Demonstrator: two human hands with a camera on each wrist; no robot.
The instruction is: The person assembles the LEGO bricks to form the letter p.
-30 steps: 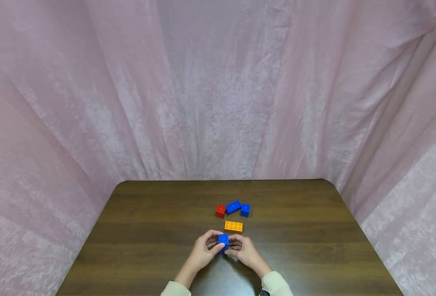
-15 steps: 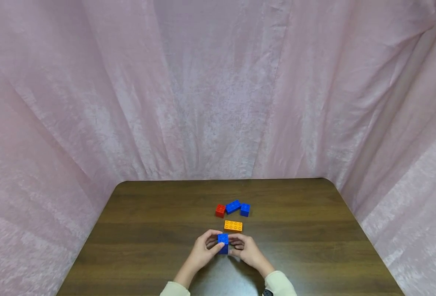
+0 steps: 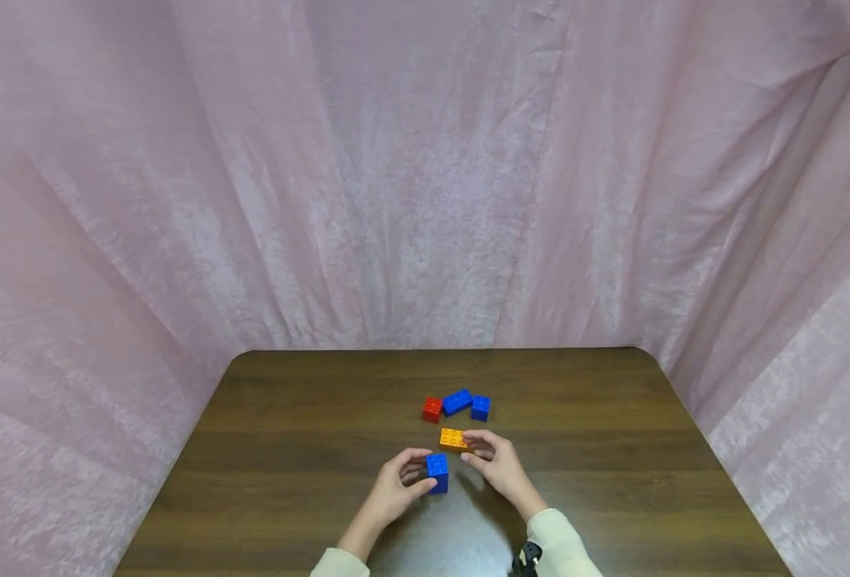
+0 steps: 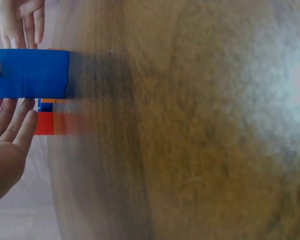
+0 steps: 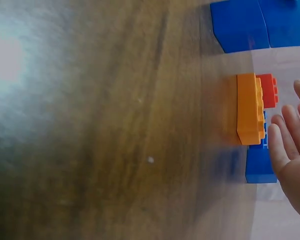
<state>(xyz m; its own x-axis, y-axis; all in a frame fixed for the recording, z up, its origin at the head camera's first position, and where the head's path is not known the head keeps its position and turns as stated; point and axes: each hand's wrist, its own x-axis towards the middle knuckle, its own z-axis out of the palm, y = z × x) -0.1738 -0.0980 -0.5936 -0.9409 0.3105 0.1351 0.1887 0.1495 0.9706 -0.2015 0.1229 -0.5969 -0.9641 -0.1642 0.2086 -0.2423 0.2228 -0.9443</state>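
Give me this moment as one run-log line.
left hand: holds blue stack | right hand: at orange brick, contact unclear | beyond: red brick, long blue brick, small blue brick

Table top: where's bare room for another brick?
Free: table left of the left hand, right of the right hand, and beyond the red brick towards the curtain. Crowded: around the blue stack, orange brick and two blue bricks.

- Head: high behind the left hand's [image 3: 390, 490] grip, facing forward and down, farthest off.
- Left wrist: low, close behind the grip, rolled sideways.
- Right wrist: right of the grip, rolled oppositely.
- All share the blue brick stack [image 3: 438, 476] and red brick [image 3: 432, 410].
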